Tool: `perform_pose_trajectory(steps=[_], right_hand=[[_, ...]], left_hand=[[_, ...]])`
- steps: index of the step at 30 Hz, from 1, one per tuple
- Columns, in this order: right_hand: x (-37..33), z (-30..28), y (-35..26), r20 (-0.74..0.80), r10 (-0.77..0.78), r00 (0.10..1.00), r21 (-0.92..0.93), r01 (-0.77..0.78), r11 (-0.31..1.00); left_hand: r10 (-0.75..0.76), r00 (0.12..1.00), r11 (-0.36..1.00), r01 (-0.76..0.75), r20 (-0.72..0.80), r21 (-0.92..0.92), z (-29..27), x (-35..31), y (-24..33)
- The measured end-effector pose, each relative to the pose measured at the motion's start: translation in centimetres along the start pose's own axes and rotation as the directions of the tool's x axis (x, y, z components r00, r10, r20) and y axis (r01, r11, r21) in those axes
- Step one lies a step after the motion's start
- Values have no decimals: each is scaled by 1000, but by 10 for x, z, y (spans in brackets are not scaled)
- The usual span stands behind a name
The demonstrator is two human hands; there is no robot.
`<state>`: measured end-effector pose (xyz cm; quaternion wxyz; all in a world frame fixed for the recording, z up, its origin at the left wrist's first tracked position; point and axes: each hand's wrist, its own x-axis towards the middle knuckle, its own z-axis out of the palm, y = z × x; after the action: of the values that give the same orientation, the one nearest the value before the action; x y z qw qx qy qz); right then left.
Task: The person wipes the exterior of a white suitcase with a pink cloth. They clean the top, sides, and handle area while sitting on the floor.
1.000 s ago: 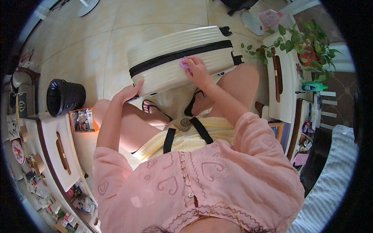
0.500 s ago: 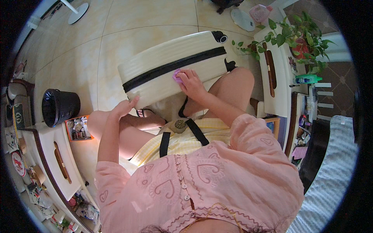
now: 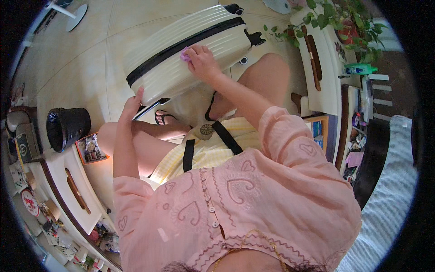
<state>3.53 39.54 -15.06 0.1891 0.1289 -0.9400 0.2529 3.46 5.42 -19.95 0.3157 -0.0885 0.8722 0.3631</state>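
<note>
A cream, ribbed suitcase (image 3: 165, 77) with a black band along its seam is tilted in front of my knees. Its wheels are at the right end. My left hand (image 3: 132, 106) grips the near left corner, the thumb lying on the shell and the other fingers mostly hidden. Pinched in my right hand (image 3: 205, 63) is a crumpled purple cloth (image 3: 185, 55), pressed against the shell beside the black band. Below the case, near my left hand, a silver rod with a black end (image 3: 152, 108) shows.
To the left stand a black bin (image 3: 68, 129) and an orange-edged box (image 3: 92, 148) of small items. White drawer cabinets (image 3: 72, 181) flank me on both sides. A potted trailing plant (image 3: 349, 31) sits at the far right, with a green bottle (image 3: 360, 69) nearby.
The suitcase has shifted away and to the left and has tilted, showing more of its near underside, a wheel and the rod. Both hands moved with it, the right still holding the cloth.
</note>
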Motion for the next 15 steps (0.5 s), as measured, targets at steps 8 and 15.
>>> perform_pose_trajectory(steps=[8, 15], right_hand=[[-14, 20, -35, -53, 65, 996, 166, -56, 984], [-6, 26, -46, -63, 44, 997, 206, -30, 978]], left_hand=[[-11, 999, 988, 16, 37, -151, -13, -27, -3], [-115, 976, 992, 103, -184, -74, -33, -25, -9]])
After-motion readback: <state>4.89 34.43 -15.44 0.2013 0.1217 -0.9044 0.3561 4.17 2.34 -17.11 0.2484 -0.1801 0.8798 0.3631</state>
